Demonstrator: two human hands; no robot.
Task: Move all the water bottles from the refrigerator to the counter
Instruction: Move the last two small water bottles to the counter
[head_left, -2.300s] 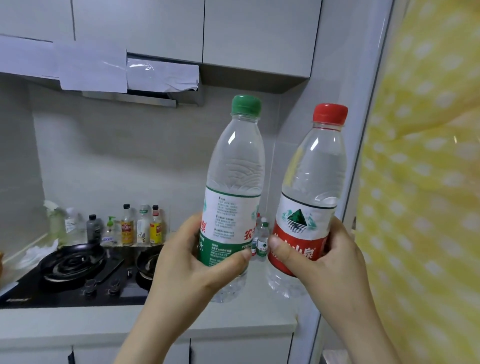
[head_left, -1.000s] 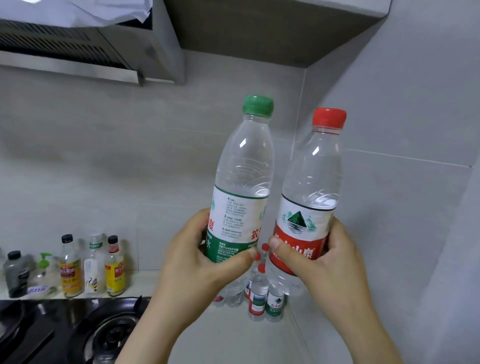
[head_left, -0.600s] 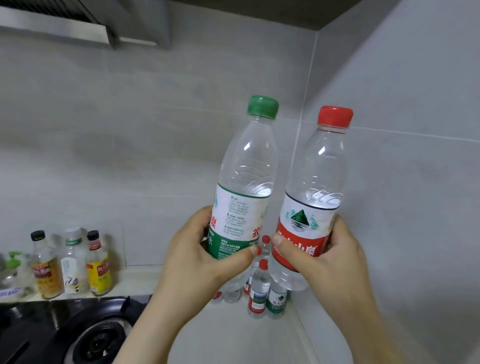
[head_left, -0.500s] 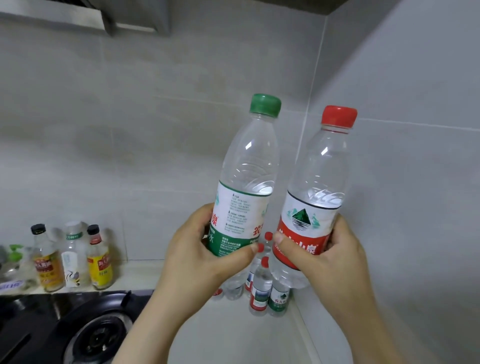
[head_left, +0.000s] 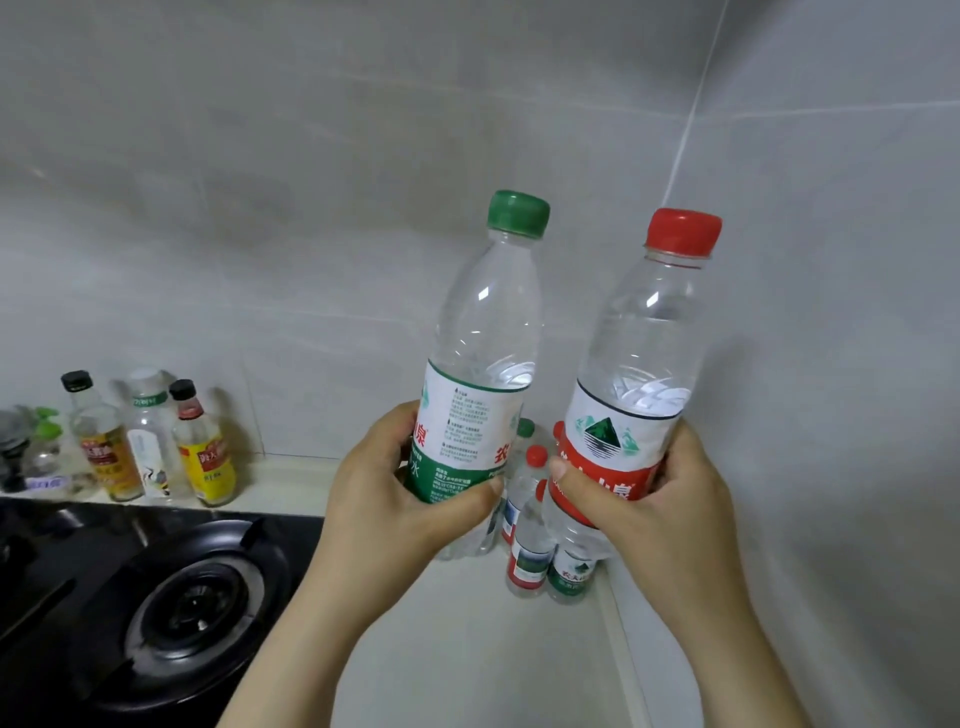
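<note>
Green-capped bottle (head_left: 480, 364) gripped at the label by left hand (head_left: 400, 499); red-capped bottle (head_left: 636, 374) likewise by right hand (head_left: 654, 499); both clear, part-filled, near upright, side by side above the tabletop (head_left: 467, 649); neither set down yet; several small bottles (head_left: 524, 551) already stand in the corner below the hands; fridge out of view, remaining count unknown.

Left hand (head_left: 395, 499) grips green-capped bottle (head_left: 483, 364), right hand (head_left: 660, 499) red-capped bottle (head_left: 639, 374).
</note>
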